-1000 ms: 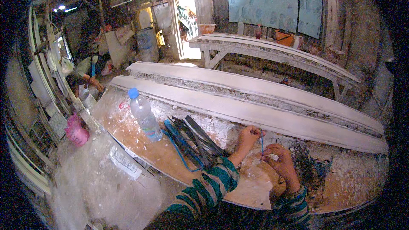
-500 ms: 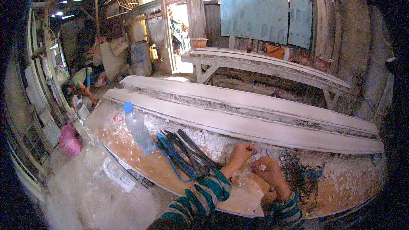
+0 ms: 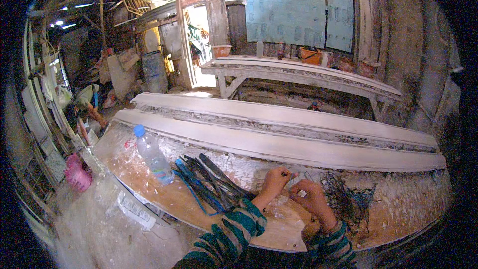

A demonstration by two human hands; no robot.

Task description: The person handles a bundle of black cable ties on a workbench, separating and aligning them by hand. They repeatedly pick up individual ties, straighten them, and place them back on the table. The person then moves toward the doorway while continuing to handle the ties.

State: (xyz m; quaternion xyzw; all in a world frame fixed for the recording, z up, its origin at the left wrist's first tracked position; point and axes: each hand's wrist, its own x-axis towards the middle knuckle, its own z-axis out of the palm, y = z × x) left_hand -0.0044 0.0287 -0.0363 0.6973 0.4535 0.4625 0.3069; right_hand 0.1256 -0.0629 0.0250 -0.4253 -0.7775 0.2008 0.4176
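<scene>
Both hands work close together over the wooden work table (image 3: 279,226). My left hand (image 3: 275,180) is closed in a pinch; whatever is between its fingertips is too small to make out. Just right of it, my right hand (image 3: 312,198) curls shut, with a small whitish bit (image 3: 301,194) showing at its fingers. A tangle of thin dark strands (image 3: 351,201) lies beside my right hand. Left of my left hand rests a bundle of black strips (image 3: 211,179) with a blue strip (image 3: 196,187) among them. Farther left stands a clear plastic bottle (image 3: 153,157) with a blue cap.
Two long white moulded lengths (image 3: 279,147) lie along the table's far side. Behind is another long bench (image 3: 308,73) with an orange container (image 3: 311,56). A person (image 3: 89,107) bends down at far left, near a pink bag (image 3: 78,173) on the floor.
The whole view has shifted, so the scene sits a little farther left. Both hands stay close together in their closed poses, with slight finger movement.
</scene>
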